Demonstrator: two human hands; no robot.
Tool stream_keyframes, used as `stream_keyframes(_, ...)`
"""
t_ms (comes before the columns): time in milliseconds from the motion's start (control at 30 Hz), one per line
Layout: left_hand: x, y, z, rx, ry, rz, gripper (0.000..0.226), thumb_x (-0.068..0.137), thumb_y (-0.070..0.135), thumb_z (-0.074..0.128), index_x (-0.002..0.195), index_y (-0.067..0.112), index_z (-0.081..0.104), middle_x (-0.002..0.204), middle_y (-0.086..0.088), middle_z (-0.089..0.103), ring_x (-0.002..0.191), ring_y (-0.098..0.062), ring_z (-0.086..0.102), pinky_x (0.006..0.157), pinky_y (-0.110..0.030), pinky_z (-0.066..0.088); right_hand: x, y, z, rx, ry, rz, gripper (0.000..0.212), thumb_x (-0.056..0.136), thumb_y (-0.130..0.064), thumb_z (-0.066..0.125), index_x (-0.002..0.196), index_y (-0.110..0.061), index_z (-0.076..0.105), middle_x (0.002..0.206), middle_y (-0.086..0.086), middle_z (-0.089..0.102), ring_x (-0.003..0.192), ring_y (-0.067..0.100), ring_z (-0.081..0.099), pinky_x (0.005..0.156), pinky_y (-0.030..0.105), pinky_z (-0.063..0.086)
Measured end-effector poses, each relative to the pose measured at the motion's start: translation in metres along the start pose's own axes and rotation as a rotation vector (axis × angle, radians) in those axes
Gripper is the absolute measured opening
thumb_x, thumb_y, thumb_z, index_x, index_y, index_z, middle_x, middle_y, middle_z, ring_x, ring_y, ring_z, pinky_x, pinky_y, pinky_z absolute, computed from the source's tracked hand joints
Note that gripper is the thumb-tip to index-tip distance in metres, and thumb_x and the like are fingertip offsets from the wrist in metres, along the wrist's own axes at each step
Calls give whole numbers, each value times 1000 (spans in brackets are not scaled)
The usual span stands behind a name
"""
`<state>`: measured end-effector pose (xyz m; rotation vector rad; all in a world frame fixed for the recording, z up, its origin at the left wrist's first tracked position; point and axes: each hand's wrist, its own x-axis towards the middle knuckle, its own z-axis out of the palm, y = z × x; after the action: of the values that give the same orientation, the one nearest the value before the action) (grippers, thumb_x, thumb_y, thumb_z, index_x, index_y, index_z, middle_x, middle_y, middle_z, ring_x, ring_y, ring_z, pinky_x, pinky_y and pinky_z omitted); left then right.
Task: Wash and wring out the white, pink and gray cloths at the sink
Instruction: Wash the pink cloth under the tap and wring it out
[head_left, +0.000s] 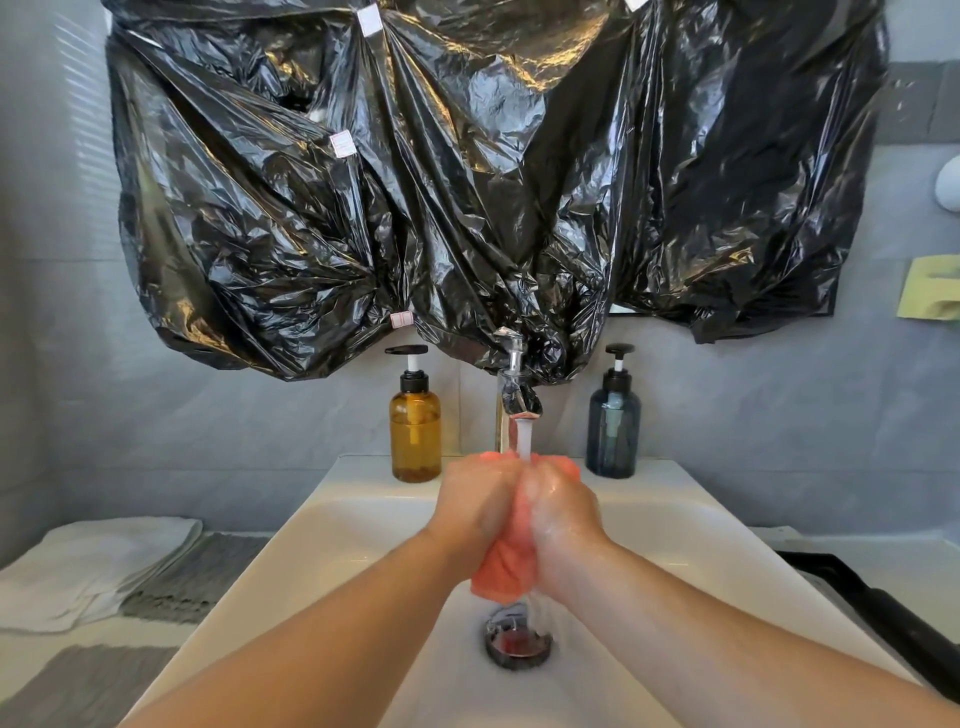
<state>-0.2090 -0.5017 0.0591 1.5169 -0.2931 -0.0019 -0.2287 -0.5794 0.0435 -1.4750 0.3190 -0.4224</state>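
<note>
Washing is proceeding on the pink cloth (501, 566), which is hanging above the sink (363, 519) basin, directly under the running tap (517, 400). Left hand (480, 499) and right hand (563, 519) are both clenching around it, bunching it between them while water is draining below. White cloth (98, 566) and gray cloth (197, 577) are lying folded on the counter to the left, apparently dry. In my judgement, both are awaiting washing, and the pink one is awaiting wringing.
</note>
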Motion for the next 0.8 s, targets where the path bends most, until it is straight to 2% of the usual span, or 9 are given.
stream_keyframes(100,3,3,-6,-40,-65,-11,24,85,23,71,62,20,76,75,-6,75,80,-24,72,75,-42,58,5,-9,-10,69,-8,18,20,87,-33,65,96,-17,72,103,12,76,97,34,73,89,50,59)
stream_keyframes(200,6,3,-15,-137,-68,-69,18,86,19,72,68,16,77,75,-8,73,80,-27,72,74,-40,60,8,-10,-17,81,-118,36,28,78,-41,79,97,-23,70,91,4,77,84,26,75,74,41,61)
stream_keyframes(300,10,2,-24,-165,-7,-71,17,70,27,75,78,12,77,84,-13,74,87,-32,72,85,-52,59,12,-5,-17,106,-179,86,19,88,-38,67,93,-20,65,94,3,73,89,30,73,74,40,55)
stream_keyframes(400,11,1,-20,-176,58,-46,20,85,25,74,97,10,69,95,-17,73,88,-32,73,79,-49,62,17,-7,-17,138,-115,37,18,82,-34,76,87,-18,68,82,7,71,80,32,72,67,38,53)
stream_keyframes(467,8,-2,-13,-162,33,2,19,90,28,71,100,13,68,95,-15,74,87,-28,74,74,-45,62,18,-11,-16,198,-90,29,29,74,-33,80,94,-13,76,89,13,75,80,33,73,69,42,56)
stream_keyframes(567,0,-7,0,-21,-24,98,17,92,33,64,107,26,66,96,-4,75,83,-17,75,63,-36,61,11,-17,-20,298,-122,102,31,81,-40,66,95,-14,76,93,19,75,76,33,72,59,37,55)
stream_keyframes(700,1,-8,-4,13,115,93,17,89,40,63,99,26,66,86,1,74,79,-17,74,75,-44,62,2,-15,-20,353,-265,257,73,96,-67,36,86,-11,82,87,19,77,70,30,74,65,36,57)
stream_keyframes(733,2,-7,-8,16,131,71,18,86,40,65,95,25,68,82,0,74,78,-19,74,76,-44,62,-3,-15,-16,317,-312,255,70,94,-67,41,90,-10,81,85,17,77,73,30,75,71,39,59)
stream_keyframes(800,6,-8,-13,15,113,13,21,82,40,67,86,19,70,74,-2,74,76,-22,73,75,-41,59,-1,-8,-1,177,-222,216,46,81,-53,64,100,-14,78,86,6,77,81,25,74,80,36,59)
